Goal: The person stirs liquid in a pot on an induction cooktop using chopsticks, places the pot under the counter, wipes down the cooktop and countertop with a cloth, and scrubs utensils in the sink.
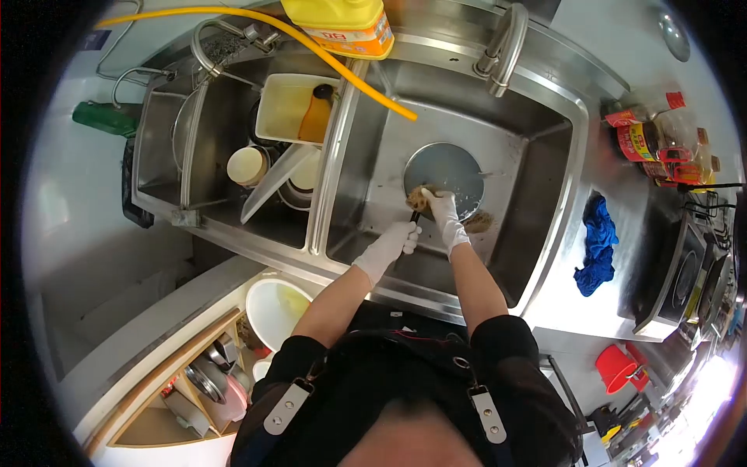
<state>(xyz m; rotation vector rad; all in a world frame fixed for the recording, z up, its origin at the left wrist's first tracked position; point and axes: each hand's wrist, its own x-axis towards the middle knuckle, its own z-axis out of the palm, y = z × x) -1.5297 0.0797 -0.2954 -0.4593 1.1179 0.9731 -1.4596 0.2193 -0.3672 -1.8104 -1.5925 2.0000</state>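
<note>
In the right-hand sink basin (510, 140) lies a round grey pan (445, 165) with a thin pale rim and small light specks near its lower right edge. My left hand (389, 247), in a white glove, is closed around a short black handle (415, 215) at the pan's near side. Where that handle joins is hidden. My right hand (446, 218), also gloved in white, grips a tan, fibrous scrubber (419, 200) against the pan's near-left edge. A brownish patch of matter (480, 222) sits on the basin floor to the right of my right hand.
A yellow hose (311, 48) hangs over the basin beside a yellow jug (342, 27). The faucet (507, 50) rises at the back. Left basins hold a cream tub (268, 101) and other dishes. A blue cloth (597, 245) and several bottles (661, 144) stand right.
</note>
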